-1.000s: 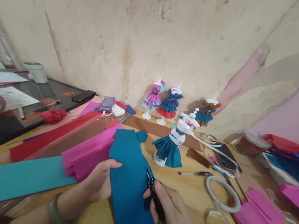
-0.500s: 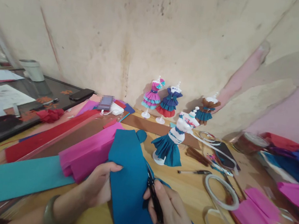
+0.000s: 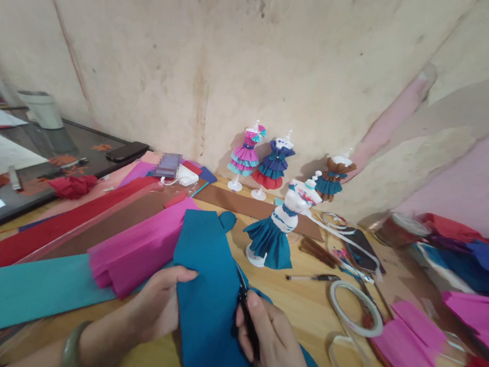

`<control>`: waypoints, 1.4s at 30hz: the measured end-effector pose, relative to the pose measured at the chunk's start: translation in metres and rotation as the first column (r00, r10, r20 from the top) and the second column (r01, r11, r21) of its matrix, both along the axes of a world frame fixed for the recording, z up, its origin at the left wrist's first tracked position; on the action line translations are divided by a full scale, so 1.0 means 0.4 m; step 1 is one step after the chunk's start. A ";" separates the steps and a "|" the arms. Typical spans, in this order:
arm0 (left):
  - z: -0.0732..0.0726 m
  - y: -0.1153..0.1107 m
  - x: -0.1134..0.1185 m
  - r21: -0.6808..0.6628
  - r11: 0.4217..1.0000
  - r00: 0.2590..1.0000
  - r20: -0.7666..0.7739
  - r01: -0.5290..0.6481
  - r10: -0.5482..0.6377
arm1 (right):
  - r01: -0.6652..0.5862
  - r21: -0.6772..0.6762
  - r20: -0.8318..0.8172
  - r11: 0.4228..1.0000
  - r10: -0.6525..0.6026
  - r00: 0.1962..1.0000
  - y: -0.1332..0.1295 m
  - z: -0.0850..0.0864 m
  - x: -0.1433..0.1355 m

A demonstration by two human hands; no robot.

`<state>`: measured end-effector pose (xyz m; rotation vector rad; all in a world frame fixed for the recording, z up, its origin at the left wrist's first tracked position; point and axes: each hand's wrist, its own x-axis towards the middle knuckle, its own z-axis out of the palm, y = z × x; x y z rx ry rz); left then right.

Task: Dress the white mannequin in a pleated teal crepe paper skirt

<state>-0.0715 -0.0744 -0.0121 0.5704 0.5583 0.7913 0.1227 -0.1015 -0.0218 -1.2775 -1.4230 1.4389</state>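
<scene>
A long sheet of dark teal paper [image 3: 209, 297] lies between my hands and runs off the bottom of the view. My left hand [image 3: 165, 298] pinches its left edge, thumb on top and fingers behind. My right hand [image 3: 266, 339] is closed around black-handled scissors [image 3: 249, 319], whose blades meet the sheet's right edge. Beyond them stands a small white mannequin [image 3: 293, 204] in a pleated teal skirt [image 3: 271, 242]. A small rounded teal piece [image 3: 227, 221] rests past the sheet.
Three dressed mannequins, one of them in pink [image 3: 245, 151], stand by the wall. Pink [image 3: 140, 248], turquoise [image 3: 37, 295] and red paper [image 3: 72, 220] lie left. A tape roll [image 3: 356, 308], pen [image 3: 313, 277] and dark phone [image 3: 363, 250] lie right.
The view has shifted slightly, so the objects sit a little further left. The scissors still meet the teal paper's right edge, and my left hand keeps its hold.
</scene>
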 end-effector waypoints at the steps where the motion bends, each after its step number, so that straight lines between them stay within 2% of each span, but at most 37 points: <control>1: 0.000 -0.001 0.000 -0.004 1.000 1.000 -0.004 -0.001 0.001 | 0.000 0.001 0.003 1.000 0.000 1.000 0.000 0.000 0.000; 10: -0.015 0.001 -0.002 -0.063 0.996 0.997 0.008 -0.070 0.071 | -0.006 0.022 0.017 1.000 0.006 1.000 0.002 -0.010 0.003; 19: -0.011 -0.001 -0.006 -0.040 0.998 0.999 0.002 -0.042 0.042 | 0.024 -0.005 -0.029 1.000 -0.024 0.999 0.000 0.000 -0.004; 28: -0.019 0.000 -0.006 0.030 0.998 0.997 0.047 0.052 -0.053 | -0.010 -0.006 -0.017 1.000 0.010 1.000 -0.002 0.007 -0.004; 33: -0.011 -0.002 -0.001 0.059 0.997 0.998 0.025 0.052 -0.053 | -0.009 0.019 -0.003 1.000 0.009 1.000 0.003 -0.002 -0.005; 42: -0.017 -0.003 -0.003 -0.019 1.000 1.000 -0.016 0.002 -0.003 | 0.005 0.013 -0.020 1.000 -0.005 1.000 0.007 -0.015 -0.005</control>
